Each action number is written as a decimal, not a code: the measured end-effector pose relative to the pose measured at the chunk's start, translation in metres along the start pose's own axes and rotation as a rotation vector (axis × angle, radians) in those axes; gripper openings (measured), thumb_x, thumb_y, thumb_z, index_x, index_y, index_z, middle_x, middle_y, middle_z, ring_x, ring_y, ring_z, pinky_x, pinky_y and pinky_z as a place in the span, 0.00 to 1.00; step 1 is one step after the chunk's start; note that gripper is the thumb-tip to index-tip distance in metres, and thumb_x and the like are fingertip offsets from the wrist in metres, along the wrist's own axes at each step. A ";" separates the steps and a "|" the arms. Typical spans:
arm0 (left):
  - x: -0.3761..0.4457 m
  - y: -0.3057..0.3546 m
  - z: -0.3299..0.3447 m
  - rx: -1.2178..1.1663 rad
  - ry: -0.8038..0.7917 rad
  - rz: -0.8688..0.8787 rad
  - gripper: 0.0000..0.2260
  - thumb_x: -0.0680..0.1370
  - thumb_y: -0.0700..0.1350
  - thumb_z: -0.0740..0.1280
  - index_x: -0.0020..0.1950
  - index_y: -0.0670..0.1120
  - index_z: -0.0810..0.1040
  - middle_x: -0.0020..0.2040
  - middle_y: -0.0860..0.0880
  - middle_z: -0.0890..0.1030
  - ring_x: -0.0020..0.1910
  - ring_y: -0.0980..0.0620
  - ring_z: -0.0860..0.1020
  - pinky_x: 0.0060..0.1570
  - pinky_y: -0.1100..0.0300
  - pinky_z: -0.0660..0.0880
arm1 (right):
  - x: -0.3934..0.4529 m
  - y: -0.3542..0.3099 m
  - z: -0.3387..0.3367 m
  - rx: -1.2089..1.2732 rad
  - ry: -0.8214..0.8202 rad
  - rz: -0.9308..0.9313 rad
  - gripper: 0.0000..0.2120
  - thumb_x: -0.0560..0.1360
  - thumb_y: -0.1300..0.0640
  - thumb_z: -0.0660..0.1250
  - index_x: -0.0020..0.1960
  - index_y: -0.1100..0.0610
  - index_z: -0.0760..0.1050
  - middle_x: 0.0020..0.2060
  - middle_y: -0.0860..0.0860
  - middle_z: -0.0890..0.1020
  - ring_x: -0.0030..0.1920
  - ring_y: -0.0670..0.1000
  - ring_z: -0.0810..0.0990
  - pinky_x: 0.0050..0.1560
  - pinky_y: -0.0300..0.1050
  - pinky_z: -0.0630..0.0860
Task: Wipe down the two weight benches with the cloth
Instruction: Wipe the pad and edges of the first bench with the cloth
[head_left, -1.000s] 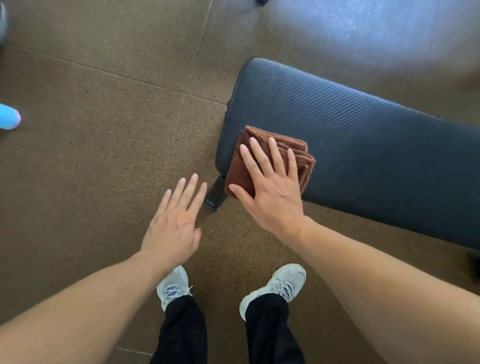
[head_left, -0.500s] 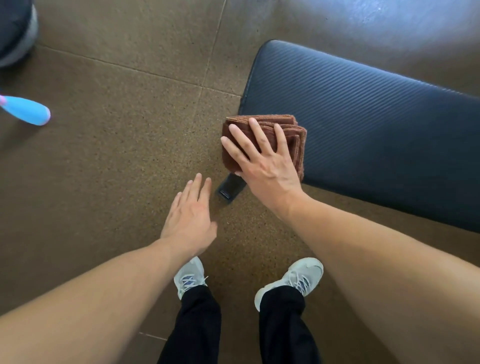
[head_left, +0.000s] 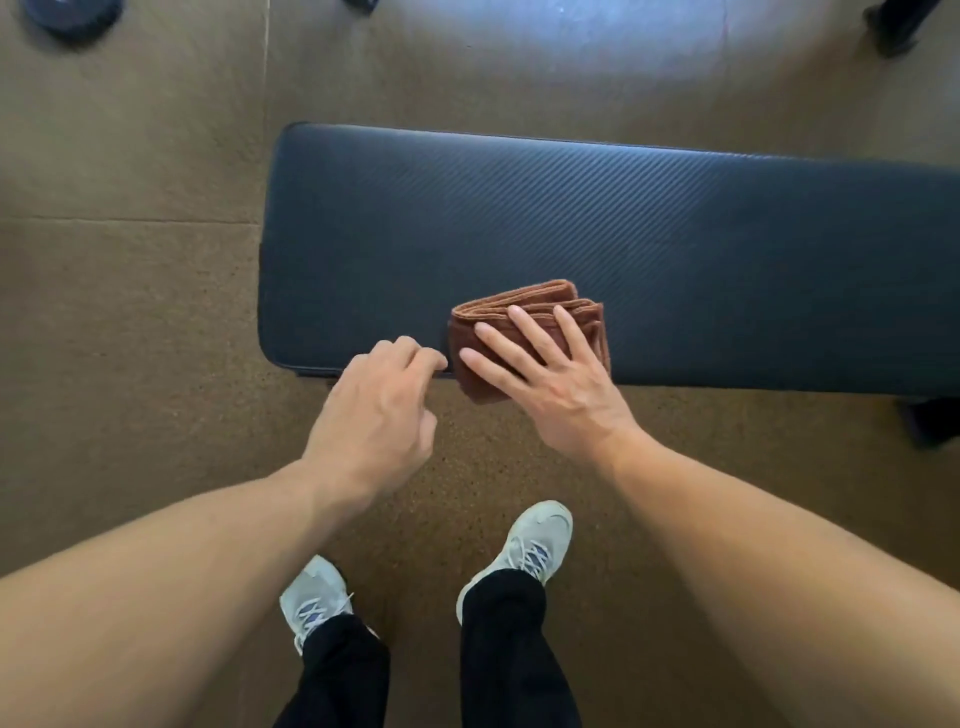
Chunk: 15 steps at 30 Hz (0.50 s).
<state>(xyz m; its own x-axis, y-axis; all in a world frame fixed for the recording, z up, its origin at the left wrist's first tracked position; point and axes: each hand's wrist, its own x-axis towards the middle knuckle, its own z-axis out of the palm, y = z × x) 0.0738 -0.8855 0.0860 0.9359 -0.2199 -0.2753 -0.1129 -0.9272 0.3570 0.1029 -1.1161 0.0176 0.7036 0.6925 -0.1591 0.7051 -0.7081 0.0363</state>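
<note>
**Cloth pressed flat at the desk's near edge**

The right hand (head_left: 558, 387) lies on the folded brown cloth (head_left: 524, 325), fingers (head_left: 530, 330) spread flat and pressing rather than gripping. The cloth sits on the dark padded desk (head_left: 649, 234), overhanging its near edge. The left hand (head_left: 374, 415) hovers just beside it, fingers loosely curled, holding nothing.

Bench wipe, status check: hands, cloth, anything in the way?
Right hand flat on folded brown cloth, near edge of weight bench. Left hand loosely curled, empty, fingertips at bench edge. Pad ahead unobstructed.
</note>
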 end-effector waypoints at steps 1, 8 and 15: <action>0.010 0.010 0.002 0.015 0.016 -0.002 0.26 0.74 0.41 0.69 0.72 0.46 0.71 0.68 0.46 0.73 0.65 0.46 0.72 0.67 0.51 0.69 | -0.021 0.019 0.003 -0.009 -0.011 0.038 0.40 0.76 0.59 0.63 0.84 0.47 0.51 0.83 0.52 0.56 0.82 0.62 0.52 0.78 0.71 0.50; 0.067 0.018 0.011 0.239 -0.179 -0.218 0.54 0.72 0.61 0.75 0.83 0.45 0.42 0.83 0.46 0.41 0.82 0.46 0.43 0.78 0.43 0.53 | -0.105 0.095 0.003 0.120 -0.090 0.347 0.32 0.82 0.42 0.55 0.83 0.48 0.53 0.81 0.52 0.61 0.82 0.59 0.54 0.80 0.67 0.52; 0.063 0.005 0.002 0.253 -0.182 -0.151 0.53 0.73 0.60 0.76 0.83 0.50 0.42 0.84 0.52 0.42 0.82 0.48 0.48 0.73 0.51 0.65 | -0.060 0.036 -0.013 0.311 0.009 0.568 0.26 0.84 0.41 0.53 0.80 0.48 0.63 0.79 0.46 0.64 0.82 0.54 0.57 0.80 0.61 0.53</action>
<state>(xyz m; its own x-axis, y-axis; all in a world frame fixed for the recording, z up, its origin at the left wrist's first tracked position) 0.1317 -0.9041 0.0687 0.8757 -0.1035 -0.4716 -0.0776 -0.9942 0.0740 0.0871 -1.1808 0.0408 0.9613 0.1983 -0.1912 0.1654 -0.9706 -0.1748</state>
